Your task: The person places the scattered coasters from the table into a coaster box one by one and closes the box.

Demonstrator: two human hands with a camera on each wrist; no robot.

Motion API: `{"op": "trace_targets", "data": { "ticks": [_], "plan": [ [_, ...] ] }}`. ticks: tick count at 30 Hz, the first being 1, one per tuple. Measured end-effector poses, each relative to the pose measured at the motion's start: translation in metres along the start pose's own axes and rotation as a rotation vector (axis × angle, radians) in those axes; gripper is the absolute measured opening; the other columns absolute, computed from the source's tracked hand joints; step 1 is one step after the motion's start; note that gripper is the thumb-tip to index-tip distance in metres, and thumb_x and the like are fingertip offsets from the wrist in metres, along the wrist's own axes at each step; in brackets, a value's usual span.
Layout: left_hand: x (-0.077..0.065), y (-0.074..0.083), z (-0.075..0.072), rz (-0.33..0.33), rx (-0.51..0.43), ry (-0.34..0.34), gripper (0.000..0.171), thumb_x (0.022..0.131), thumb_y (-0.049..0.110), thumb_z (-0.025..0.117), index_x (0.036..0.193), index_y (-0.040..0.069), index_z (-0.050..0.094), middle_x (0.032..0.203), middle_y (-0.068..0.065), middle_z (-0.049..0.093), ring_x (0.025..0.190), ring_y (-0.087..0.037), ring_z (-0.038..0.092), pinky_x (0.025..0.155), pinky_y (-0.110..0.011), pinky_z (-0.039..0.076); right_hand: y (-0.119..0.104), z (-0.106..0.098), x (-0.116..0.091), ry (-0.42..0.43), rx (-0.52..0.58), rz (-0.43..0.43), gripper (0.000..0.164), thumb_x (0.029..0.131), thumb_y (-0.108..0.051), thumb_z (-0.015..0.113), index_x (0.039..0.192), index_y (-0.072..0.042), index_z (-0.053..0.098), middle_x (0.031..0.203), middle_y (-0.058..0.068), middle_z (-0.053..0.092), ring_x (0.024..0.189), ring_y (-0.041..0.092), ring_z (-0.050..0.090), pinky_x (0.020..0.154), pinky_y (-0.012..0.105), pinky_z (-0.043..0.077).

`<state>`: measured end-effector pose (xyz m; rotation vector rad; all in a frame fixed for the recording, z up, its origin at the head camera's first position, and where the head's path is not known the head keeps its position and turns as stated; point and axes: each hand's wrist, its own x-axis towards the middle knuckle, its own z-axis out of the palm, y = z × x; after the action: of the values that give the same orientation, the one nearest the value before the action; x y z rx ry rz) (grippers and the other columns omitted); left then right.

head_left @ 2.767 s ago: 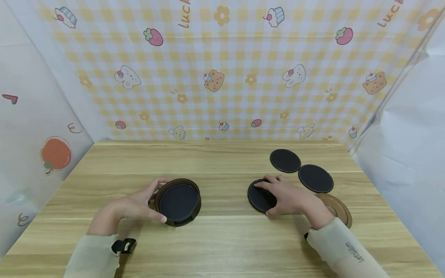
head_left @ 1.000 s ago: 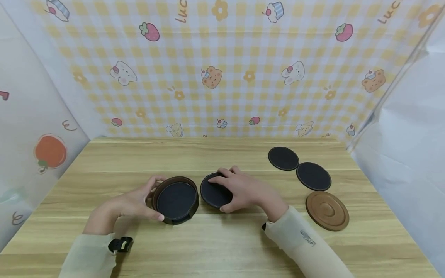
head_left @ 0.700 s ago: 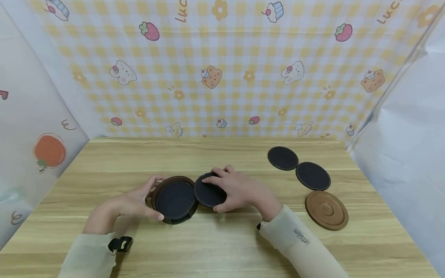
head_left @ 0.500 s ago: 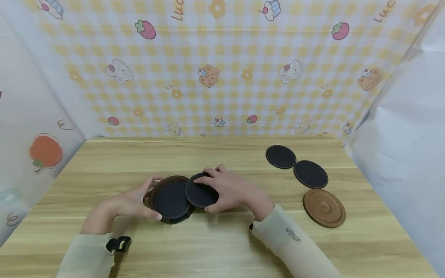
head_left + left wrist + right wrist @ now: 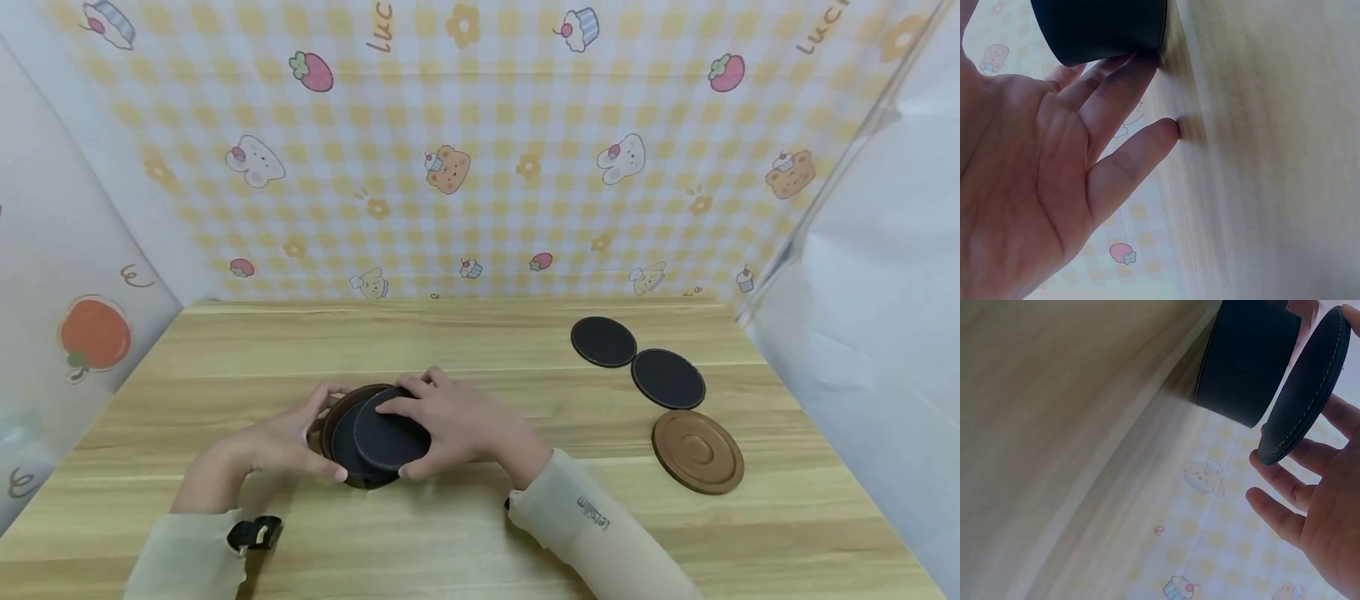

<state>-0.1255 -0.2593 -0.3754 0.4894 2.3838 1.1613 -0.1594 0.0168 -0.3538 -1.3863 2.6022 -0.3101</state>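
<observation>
— what does the right hand (image 5: 459, 421) have there?

— a black coaster (image 5: 386, 437); thumb and fingers pinch it by the edge, a finger lying on its top; below that grip stands a round black holder (image 5: 1247, 362), the coaster tilted over its mouth (from the right wrist's side i see a gap between coaster and rim).

— and the left hand (image 5: 281, 448)?

— it grips the holder from its left, thumb on the near side, fingers on the far side; one finger stands off the wall, its tip down by the tabletop (image 5: 435, 542); whether the dark round inside the holder is lining or something else, i can't tell.

— what's off to the right of the pinch?

— well apart from it, two black coasters (image 5: 603, 342) lie flat, edge to edge; just beside the nearer one, a brown disc (image 5: 697, 450) with a ringed face; beyond both hands hangs a yellow checked cloth (image 5: 495, 217).
</observation>
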Motion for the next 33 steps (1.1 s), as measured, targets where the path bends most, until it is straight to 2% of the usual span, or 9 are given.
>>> {"op": "trace_targets", "data": {
  "ticks": [8, 14, 19, 28, 33],
  "plan": [
    [0.000, -0.002, -0.001, 0.002, 0.008, 0.000, 0.104, 0.073, 0.027, 0.088, 0.148, 0.010, 0.017, 0.148, -0.030, 0.038, 0.139, -0.052, 0.034, 0.101, -0.067, 0.037, -0.007, 0.003, 0.015, -0.012, -0.006, -0.031, 0.076, 0.080, -0.059, 0.071, 0.148, -0.037, 0.044, 0.158, -0.001, 0.035, 0.127, 0.017, 0.039, 0.096, 0.037, 0.047],
    [0.000, -0.001, -0.001, 0.010, 0.002, -0.004, 0.104, 0.073, 0.026, 0.088, 0.148, 0.010, 0.018, 0.147, -0.027, 0.042, 0.136, -0.047, 0.040, 0.102, -0.064, 0.036, -0.010, 0.005, 0.025, -0.033, -0.023, -0.044, 0.076, 0.081, -0.060, 0.070, 0.148, -0.037, 0.043, 0.160, -0.001, 0.032, 0.128, 0.018, 0.037, 0.098, 0.040, 0.046],
    [0.000, 0.000, -0.002, 0.007, 0.003, -0.008, 0.105, 0.072, 0.026, 0.088, 0.149, 0.011, 0.018, 0.149, -0.028, 0.039, 0.134, -0.046, 0.042, 0.102, -0.064, 0.035, -0.012, 0.007, 0.033, -0.044, -0.043, -0.057, 0.077, 0.082, -0.060, 0.070, 0.149, -0.035, 0.042, 0.160, 0.000, 0.032, 0.129, 0.018, 0.037, 0.101, 0.041, 0.045],
    [0.001, 0.001, -0.002, 0.028, 0.015, -0.017, 0.105, 0.073, 0.027, 0.088, 0.149, 0.009, 0.018, 0.147, -0.026, 0.041, 0.130, -0.040, 0.046, 0.101, -0.053, 0.039, -0.012, 0.007, 0.039, -0.041, -0.067, -0.070, 0.075, 0.084, -0.059, 0.069, 0.149, -0.033, 0.043, 0.157, 0.001, 0.035, 0.130, 0.019, 0.037, 0.102, 0.041, 0.045],
    [0.000, 0.000, -0.002, 0.030, 0.014, -0.019, 0.104, 0.073, 0.027, 0.087, 0.149, 0.009, 0.017, 0.148, -0.028, 0.040, 0.130, -0.041, 0.047, 0.101, -0.057, 0.039, -0.012, 0.007, 0.040, -0.052, -0.055, -0.059, 0.075, 0.084, -0.059, 0.070, 0.149, -0.033, 0.043, 0.157, 0.001, 0.035, 0.131, 0.019, 0.037, 0.102, 0.042, 0.044]
  ]
}}
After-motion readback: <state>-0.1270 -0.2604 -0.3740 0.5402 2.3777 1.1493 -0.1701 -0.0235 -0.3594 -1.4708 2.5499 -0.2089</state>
